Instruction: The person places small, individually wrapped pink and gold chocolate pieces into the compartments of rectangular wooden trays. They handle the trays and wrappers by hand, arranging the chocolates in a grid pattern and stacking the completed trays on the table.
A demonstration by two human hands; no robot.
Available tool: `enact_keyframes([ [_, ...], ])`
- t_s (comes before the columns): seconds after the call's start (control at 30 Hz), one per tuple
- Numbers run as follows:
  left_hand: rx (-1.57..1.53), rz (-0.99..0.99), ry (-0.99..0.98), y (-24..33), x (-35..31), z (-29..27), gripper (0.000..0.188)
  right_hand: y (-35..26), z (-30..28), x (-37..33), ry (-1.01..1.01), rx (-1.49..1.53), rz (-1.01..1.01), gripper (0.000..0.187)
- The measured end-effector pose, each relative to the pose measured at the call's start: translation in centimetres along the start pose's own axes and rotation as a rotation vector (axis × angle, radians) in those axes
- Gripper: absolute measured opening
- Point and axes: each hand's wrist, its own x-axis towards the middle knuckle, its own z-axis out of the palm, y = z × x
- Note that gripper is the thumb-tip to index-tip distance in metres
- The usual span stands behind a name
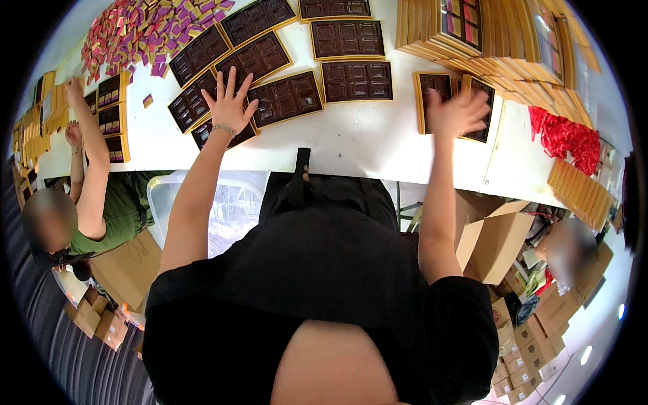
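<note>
Several dark brown compartment trays with gold rims lie in curved rows on the white table. My left hand (pixel 231 108) is open, fingers spread over the lower left trays, beside a tray (pixel 287 99) to its right; whether it presses on them I cannot tell. Further right, my right hand (pixel 460 113) is slightly blurred, its fingers apart and nothing seen in it. It hovers over or touches two more gold-rimmed trays, a left one (pixel 424 108) and a tilted right one (pixel 478 132), and partly hides both.
Tall stacks of gold-edged boxes (pixel 503 67) stand at the right. Beyond them lies a red shiny heap (pixel 567 138). A pile of small purple, red and gold pieces (pixel 152 34) covers the far left. A co-worker in green (pixel 118 202) reaches over trays at left; another person sits at right.
</note>
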Motion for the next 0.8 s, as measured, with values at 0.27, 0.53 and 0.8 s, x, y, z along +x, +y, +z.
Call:
enact_keyframes([
  [0.27, 0.016, 0.001, 0.032, -0.4, 1.0, 0.5, 0.054, 9.5, -0.1, -2.9, -0.254, 0.152, 0.061, 0.093],
  [0.53, 0.060, -0.054, 0.019, 0.5, 1.6, 1.7, 0.052, -1.9, -2.7, -12.0, -0.452, 0.488, -0.948, 0.083],
  [0.8, -0.285, 0.458, -0.135, 18.0, 2.1, -8.9, 0.072, 9.4, 4.1, -3.7, -0.237, 0.092, 0.308, 0.117],
])
